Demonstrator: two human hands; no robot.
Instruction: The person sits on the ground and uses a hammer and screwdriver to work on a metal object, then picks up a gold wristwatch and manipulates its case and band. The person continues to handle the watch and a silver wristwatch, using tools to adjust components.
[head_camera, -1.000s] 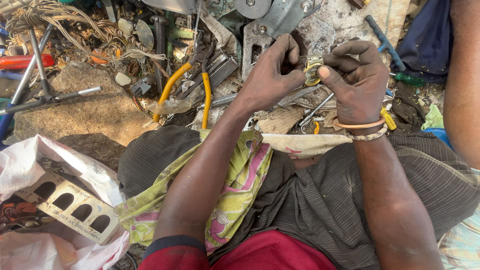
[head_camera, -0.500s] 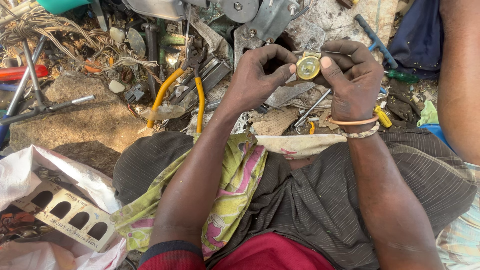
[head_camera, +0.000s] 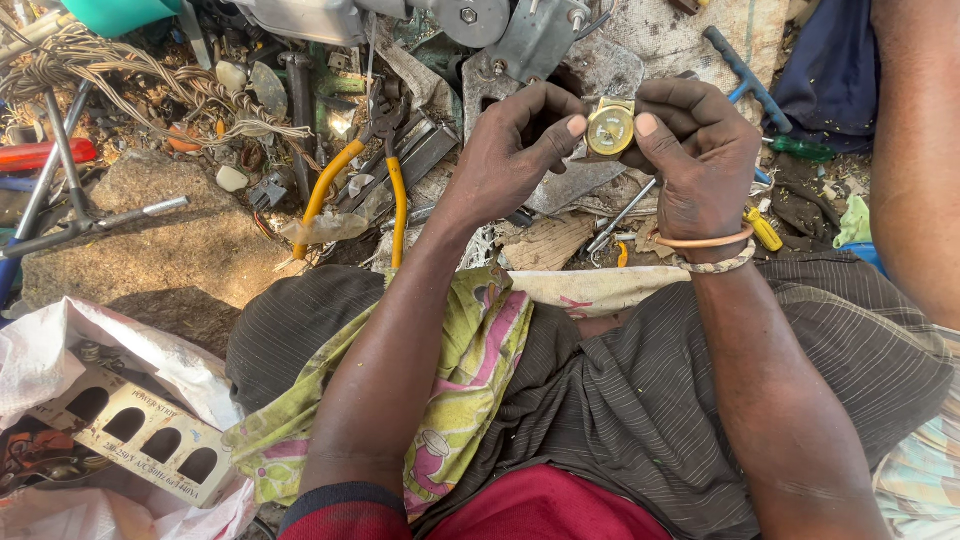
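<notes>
Forearms rise from your lap at 6 o'clock, over the dark striped cloth (head_camera: 640, 400) and the green-and-pink rag (head_camera: 455, 385), and converge toward 12. Your left hand (head_camera: 510, 160) bends at the wrist, fingers curled, thumb tip pressed to the left edge of the small round brass part (head_camera: 610, 130). Your right hand (head_camera: 700, 160), banded at the wrist, closes on the same part from the other side, thumb on its rim and fingers wrapped behind. Both grips are pinched tight on it, held above the ground clutter at 12 o'clock. Farther out, at 11, yellow-handled pliers (head_camera: 375, 165) lie among scrap metal; a tangle of wire (head_camera: 120, 80) sits at 10.
</notes>
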